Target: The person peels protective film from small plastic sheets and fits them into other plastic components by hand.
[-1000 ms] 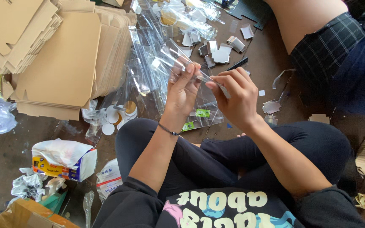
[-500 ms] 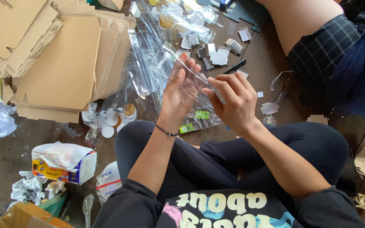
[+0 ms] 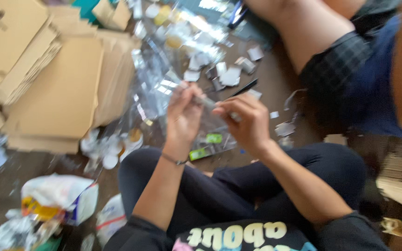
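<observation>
Person sits cross-legged on the floor (image 3: 5, 204), both hands up at frame centre, pic blurred by motion. Left hand (image 3: 183, 116) and right hand (image 3: 247, 123) are both closed in a pinch on a thin clear plastic sleeve (image 3: 210, 103), a small transparent packet stretched between them just above the lap; left fingers grip its upper left end, right fingers its lower right end. What's inside the sleeve, if anything, can't be made out. A thin bracelet (image 3: 174, 160) sits on the left wrist.

Around: a heap of clear plastic bags (image 3: 159, 79) lies on the floor just beyond the hands, w/ small grey-white cards (image 3: 231, 74) scattered at upper centre and a black pen (image 3: 244, 87) beside them. Small green labels (image 3: 214, 138) lie under the hands. Flat cardboard sheets (image 3: 56, 88) are stacked at upper left. Lower left holds a white-yellow carton (image 3: 59, 200) w/ crumpled wrap. Another person's leg and dark shorts (image 3: 350, 69) fill upper right, well apart from the hands.

Step, as judged: looks like handling or opening a single sleeve, mid-grip, w/ both ends held taut. Next move would call for a steady pinch at both ends and fine finger work at the sleeve mouth, since the film is thin, slippery and easy to crease; the loose bags close below could snag.
</observation>
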